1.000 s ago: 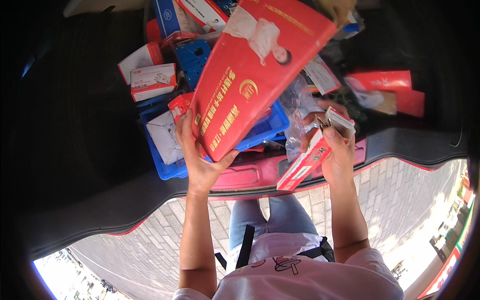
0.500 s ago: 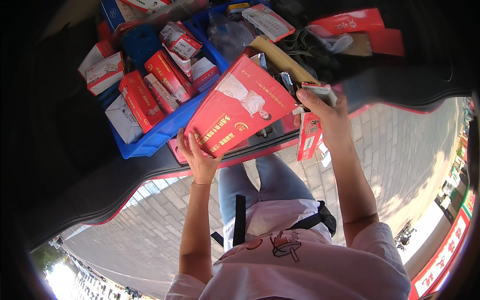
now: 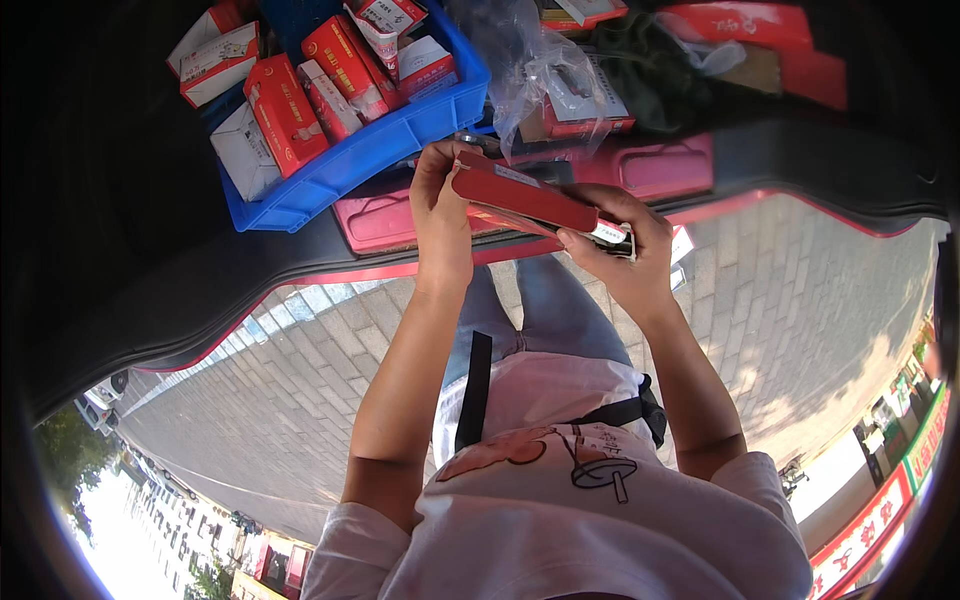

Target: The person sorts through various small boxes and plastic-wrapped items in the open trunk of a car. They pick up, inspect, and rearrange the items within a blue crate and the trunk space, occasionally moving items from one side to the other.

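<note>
Between my hands is a red cardboard box (image 3: 525, 192), tipped so that one narrow side faces up. My left hand (image 3: 438, 195) is closed on its left end, with some fingers hidden behind it. At the other end my right hand (image 3: 635, 248) grips the box too, thumb in front and fingers over the top. Against the right palm sits a small white packet (image 3: 609, 232), mostly covered, so its kind does not show. Both hands are just in front of the car boot's edge, above my legs.
A blue plastic crate (image 3: 350, 165) full of red and white boxes stands in the boot on the left. A transparent plastic bag (image 3: 535, 85) lies right of it, over a white and red box (image 3: 590, 110). Red packets (image 3: 735, 25) lie at the back right. Grey paving (image 3: 330, 350) spreads below.
The large red box has turned from its broad printed face to a narrow side and come nearer to me. My left hand has moved up to its end. The view has shifted, showing the plastic bag more.
</note>
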{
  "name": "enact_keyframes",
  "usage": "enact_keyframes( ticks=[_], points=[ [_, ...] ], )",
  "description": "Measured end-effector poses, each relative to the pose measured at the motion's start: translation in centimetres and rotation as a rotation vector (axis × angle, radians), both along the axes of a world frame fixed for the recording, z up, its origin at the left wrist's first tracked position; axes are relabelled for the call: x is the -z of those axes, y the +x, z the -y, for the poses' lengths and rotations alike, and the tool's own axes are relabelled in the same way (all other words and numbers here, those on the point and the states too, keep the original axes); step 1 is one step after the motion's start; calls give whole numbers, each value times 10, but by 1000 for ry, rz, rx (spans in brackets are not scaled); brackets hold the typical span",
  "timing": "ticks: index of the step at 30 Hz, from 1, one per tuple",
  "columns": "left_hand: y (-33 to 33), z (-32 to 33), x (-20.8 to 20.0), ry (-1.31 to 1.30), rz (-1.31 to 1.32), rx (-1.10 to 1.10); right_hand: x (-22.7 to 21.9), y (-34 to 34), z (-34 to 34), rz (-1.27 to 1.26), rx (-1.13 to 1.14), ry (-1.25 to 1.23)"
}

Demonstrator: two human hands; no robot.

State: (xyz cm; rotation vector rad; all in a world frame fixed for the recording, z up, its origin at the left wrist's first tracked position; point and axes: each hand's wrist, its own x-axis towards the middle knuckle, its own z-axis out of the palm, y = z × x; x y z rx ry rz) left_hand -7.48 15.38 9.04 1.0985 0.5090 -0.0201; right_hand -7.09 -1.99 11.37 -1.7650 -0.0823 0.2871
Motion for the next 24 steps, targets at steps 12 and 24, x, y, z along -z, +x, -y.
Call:
enact_keyframes(
  ticks=[12,24],
  points=[
    [-15,13,34,-39,-5,-131,4,-1,-6,-488,237,101],
    [-62,32,10,86,-135,505,16,-69,39,-600,384,48]
  ],
)
